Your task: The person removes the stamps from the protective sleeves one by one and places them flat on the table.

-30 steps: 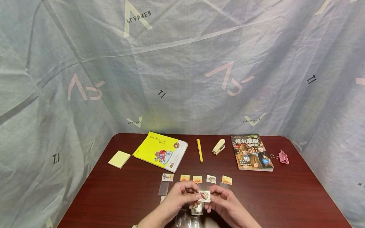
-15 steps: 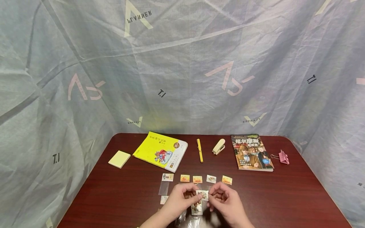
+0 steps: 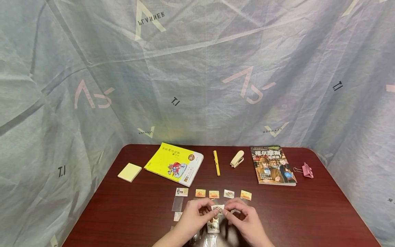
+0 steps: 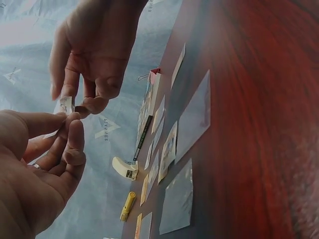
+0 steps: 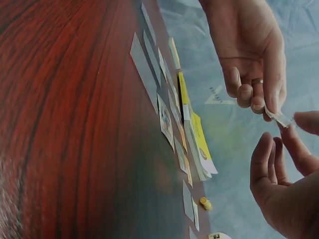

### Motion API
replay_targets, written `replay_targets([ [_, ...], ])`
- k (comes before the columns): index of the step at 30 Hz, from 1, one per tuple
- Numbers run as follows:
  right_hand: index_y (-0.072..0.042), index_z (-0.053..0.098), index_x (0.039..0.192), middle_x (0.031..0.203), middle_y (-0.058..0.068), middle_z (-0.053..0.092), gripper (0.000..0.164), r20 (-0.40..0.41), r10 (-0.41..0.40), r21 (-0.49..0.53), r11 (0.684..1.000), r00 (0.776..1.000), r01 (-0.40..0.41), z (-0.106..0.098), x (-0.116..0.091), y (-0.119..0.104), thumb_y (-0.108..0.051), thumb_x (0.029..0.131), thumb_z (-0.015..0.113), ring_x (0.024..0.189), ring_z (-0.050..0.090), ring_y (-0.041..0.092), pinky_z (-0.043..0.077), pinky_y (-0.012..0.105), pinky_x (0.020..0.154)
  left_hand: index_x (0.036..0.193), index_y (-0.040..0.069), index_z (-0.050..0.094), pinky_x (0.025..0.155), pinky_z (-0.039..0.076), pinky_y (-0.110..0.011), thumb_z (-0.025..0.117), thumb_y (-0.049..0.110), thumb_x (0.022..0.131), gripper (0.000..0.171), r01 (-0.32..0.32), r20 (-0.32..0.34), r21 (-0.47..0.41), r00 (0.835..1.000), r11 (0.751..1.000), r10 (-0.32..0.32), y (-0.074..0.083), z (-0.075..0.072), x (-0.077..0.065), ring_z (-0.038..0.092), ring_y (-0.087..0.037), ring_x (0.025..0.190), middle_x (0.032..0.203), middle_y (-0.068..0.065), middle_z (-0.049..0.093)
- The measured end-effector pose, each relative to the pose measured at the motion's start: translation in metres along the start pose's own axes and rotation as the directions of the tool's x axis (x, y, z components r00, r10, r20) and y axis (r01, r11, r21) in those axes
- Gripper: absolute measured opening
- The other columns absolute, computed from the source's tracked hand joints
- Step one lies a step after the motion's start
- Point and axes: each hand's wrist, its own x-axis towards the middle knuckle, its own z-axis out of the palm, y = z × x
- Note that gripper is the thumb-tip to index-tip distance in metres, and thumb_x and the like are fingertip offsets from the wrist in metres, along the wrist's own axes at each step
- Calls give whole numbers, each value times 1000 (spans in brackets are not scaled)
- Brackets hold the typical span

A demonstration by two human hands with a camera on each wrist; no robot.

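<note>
A small printed stamp (image 3: 218, 208) is held up above the table between the two hands. The left hand (image 3: 195, 214) pinches its left side between thumb and fingers. At the opposite edge, the right hand (image 3: 245, 216) grips it with thumb and index finger. In the right wrist view the stamp (image 5: 279, 117) appears edge-on with a shiny, clear film at its end. Another stamp (image 3: 213, 226) lies on the table below the hands. A row of stamps, including an orange one (image 3: 200, 193), lies beyond them. Clear plastic sleeves (image 3: 177, 204) lie nearby, some partly hidden by the hands.
Along the back of the dark red table (image 3: 123, 206) lie sticky notes (image 3: 129, 172), a yellow book (image 3: 174, 164), a yellow pen (image 3: 216, 163), a cream stapler (image 3: 236, 159), a comic-style book (image 3: 273, 165) and a pink binder clip (image 3: 306, 170). Grey cloth (image 3: 197, 85) hangs behind.
The held stamp has shifted slightly left. The right thumb and index finger drew back to its edge, then closed onto it again. Things on the table have stayed put.
</note>
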Motion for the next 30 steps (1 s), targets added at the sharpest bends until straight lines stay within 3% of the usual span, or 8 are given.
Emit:
replay_targets([
  [5,-10,67,82,96,10,59,5,-82,62,-97,993,995,-69,2,0,0,-7,82,70,85,59,14,52,27,61,82,22,66,49,48,-22,70,27,84,7,-25,24,9,999,1000,25,-2,2,-1,54,0,58,70,6,64],
  [9,-10,65,76,95,7,59,9,-127,90,-124,987,988,-106,0,-2,2,-7,79,74,84,58,15,51,27,60,84,23,66,48,47,-21,66,30,86,8,-20,42,-3,999,1000,21,0,2,-2,54,-3,57,70,5,64],
  [17,-5,65,77,88,14,60,7,-45,39,-69,997,998,-42,-12,-1,1,-6,80,71,83,57,10,51,26,58,81,18,69,52,45,-20,64,29,88,14,-85,48,35,995,996,83,5,-1,-3,50,1,62,73,6,64],
  [20,-3,63,78,85,16,60,8,-55,73,-54,996,996,-76,-17,-1,-2,-5,81,70,79,56,10,49,26,57,81,18,72,56,44,-18,67,25,86,10,-58,48,67,997,996,55,6,-1,-5,49,2,65,75,10,63],
  [24,-4,63,79,81,11,63,13,-170,219,-64,970,961,-233,-23,-2,-3,-11,79,74,71,56,9,48,25,59,79,19,73,55,40,-16,69,21,84,7,27,36,167,999,986,-34,9,0,-8,45,3,62,69,15,56],
  [27,-8,65,77,74,5,63,16,-260,304,-102,935,917,-339,-27,-2,-3,-17,75,77,64,54,8,46,23,58,78,20,73,54,38,-16,68,22,84,8,74,28,299,996,951,-87,12,4,-11,44,5,60,67,18,55],
  [30,-12,66,75,68,1,62,17,-295,342,-195,893,892,-406,-30,-2,-1,-23,73,79,59,52,8,44,23,55,77,21,73,54,37,-16,68,22,83,8,72,38,417,995,906,-97,14,11,-15,45,7,59,66,21,56],
])
